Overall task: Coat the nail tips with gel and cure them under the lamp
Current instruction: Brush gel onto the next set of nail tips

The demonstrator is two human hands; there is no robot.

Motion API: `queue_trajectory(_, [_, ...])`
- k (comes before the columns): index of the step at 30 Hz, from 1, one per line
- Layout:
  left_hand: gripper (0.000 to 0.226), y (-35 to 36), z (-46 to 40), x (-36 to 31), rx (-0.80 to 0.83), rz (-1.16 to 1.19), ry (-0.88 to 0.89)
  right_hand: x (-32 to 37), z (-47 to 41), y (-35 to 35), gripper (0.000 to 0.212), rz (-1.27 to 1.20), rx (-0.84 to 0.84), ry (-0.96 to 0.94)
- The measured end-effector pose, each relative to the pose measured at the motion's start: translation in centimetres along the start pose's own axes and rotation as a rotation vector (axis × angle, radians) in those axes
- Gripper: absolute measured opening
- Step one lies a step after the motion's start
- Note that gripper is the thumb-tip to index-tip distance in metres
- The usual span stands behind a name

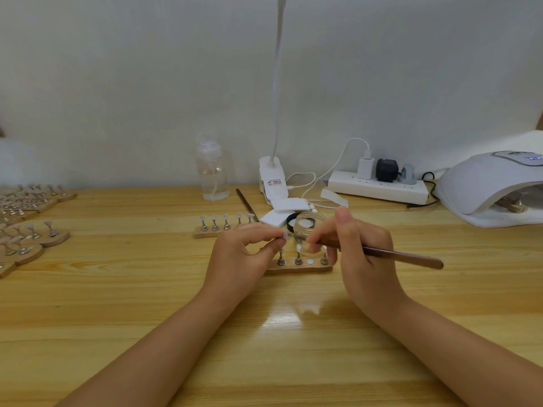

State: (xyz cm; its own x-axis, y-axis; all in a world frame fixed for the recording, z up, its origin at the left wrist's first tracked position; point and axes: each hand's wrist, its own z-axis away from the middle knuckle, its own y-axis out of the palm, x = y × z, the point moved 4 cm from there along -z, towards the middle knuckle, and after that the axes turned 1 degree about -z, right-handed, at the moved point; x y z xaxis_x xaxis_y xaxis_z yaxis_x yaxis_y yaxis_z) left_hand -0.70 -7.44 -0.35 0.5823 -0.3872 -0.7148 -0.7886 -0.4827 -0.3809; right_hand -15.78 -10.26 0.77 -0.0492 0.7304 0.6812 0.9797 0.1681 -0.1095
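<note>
the left hand (pixel 241 254) pinches a small nail tip on its stand (pixel 283 237) between thumb and fingertips, lifted just above the near wooden holder (pixel 298 268), which lies on the wooden table (pixel 147 304) between the two hands. the right hand (pixel 361 254) has its fingers curled round a brown brush (pixel 402 256), the handle pointing out to the right and the bristle end hidden by the fingers near the held tip. on that holder, other metal stands with pale tips remain upright, and one round magnet spot (pixel 310 262) sits bare. just behind the hands stands a small clear glass jar (pixel 308 227) with its black lid (pixel 293 222) beside it. a second holder with five tips (pixel 223 227) lies further back to the left, and many more holders (pixel 26 218) crowd the left edge of the table. the white curing lamp (pixel 487 189) sits at far right (a wooden holder shows inside its opening), next to a power strip (pixel 379 188), a clip-on desk lamp (pixel 271 180) and a clear bottle (pixel 212 171).
</note>
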Motion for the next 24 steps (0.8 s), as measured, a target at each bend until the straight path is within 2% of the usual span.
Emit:
queue_trajectory(2, [0.021, 0.05, 0.01, 0.03, 0.000, 0.016, -0.011, 0.10, -0.13, 0.13, 0.041, 0.025, 0.009, -0.008])
queue_trajectory(5, [0.020, 0.05, 0.04, 0.10, -0.004, 0.044, -0.043, -0.33, 0.00, 0.16, 0.049, -0.063, 0.007, 0.103])
queue_trajectory(10, [0.027, 0.02, 0.07, 0.23, -0.001, 0.056, -0.056, -0.04, -0.06, 0.05, 0.042, -0.052, -0.013, 0.087])
queue_trajectory(14, [0.026, 0.09, 0.04, 0.51, 0.004, 0.087, -0.075, -0.13, 0.00, 0.10, 0.053, -0.097, -0.014, 0.175])
queue_trajectory(17, [0.029, 0.12, 0.06, 0.54, 0.014, 0.118, -0.083, 0.17, -0.10, 0.05, 0.046, -0.103, -0.042, 0.155])
queue_trajectory(21, [0.027, 0.09, 0.02, 0.59, 0.014, 0.127, -0.081, -0.11, -0.04, 0.18, 0.054, -0.111, -0.025, 0.243])
queue_trajectory(24, [0.025, 0.09, -0.03, 0.61, 0.011, 0.126, -0.071, 0.07, -0.02, 0.02, 0.051, -0.129, -0.053, 0.220])
